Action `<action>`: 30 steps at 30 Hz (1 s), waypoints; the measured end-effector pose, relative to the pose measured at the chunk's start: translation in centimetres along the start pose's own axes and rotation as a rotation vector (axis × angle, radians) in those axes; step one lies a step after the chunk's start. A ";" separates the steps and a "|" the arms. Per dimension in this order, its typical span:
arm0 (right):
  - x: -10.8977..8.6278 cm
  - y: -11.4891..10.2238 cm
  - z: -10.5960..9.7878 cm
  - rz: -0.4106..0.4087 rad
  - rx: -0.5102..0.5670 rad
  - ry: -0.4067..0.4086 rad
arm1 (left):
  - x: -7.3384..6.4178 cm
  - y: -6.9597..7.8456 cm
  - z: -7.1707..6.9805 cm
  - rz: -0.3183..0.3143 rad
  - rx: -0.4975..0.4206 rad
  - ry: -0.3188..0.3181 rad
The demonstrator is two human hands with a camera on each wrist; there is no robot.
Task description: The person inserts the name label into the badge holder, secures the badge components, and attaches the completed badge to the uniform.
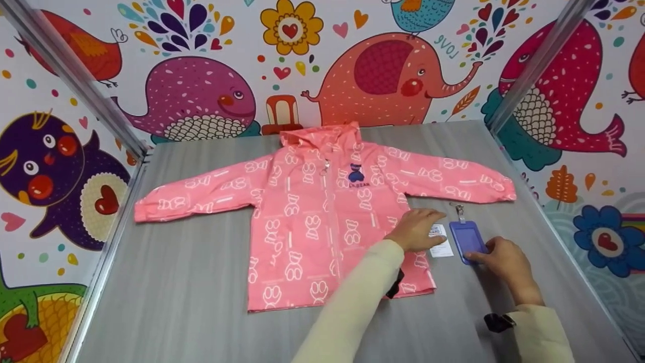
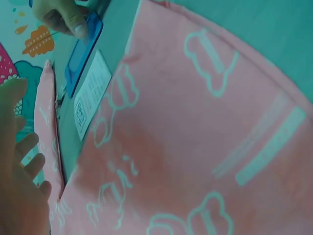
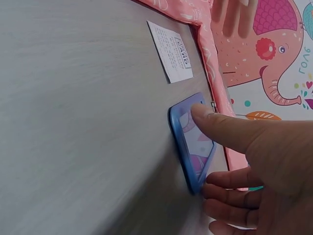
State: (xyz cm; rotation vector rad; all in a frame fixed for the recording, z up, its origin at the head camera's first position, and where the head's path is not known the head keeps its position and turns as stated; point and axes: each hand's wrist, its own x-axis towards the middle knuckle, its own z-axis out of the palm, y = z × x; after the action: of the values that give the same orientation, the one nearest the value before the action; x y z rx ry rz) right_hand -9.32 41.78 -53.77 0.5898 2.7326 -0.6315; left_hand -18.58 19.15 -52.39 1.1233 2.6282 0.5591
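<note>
A blue-purple badge holder with a metal clip is at the right of the table. My right hand grips its near right edge, the thumb lying across the face in the right wrist view and the other fingers curled at the edge. Just left of the holder lies a small white printed card. My left hand hovers over the jacket's side beside this card and overlaps part of it. Its fingers look spread and hold nothing in the left wrist view. The pink hooded children's jacket lies spread flat, front up.
The grey table backs onto patterned wall panels with cartoon animals. Metal posts stand at the corners. One jacket sleeve stretches right, just beyond the badge clip.
</note>
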 end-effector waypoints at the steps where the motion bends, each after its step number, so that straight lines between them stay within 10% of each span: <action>1: 0.0 -0.1 0.1 -0.002 -0.006 0.005 | 0.1 0.1 0.2 0.005 0.014 -0.006; 30: 0.1 -0.3 0.9 0.006 0.134 0.043 | 1.2 1.6 1.4 -0.002 0.036 -0.045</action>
State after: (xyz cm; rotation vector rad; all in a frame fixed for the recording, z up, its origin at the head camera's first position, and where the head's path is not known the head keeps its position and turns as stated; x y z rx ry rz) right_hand -9.37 41.18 -54.46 0.6493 2.7421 -0.8140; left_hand -17.91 21.37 -53.04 1.1297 2.6106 0.4829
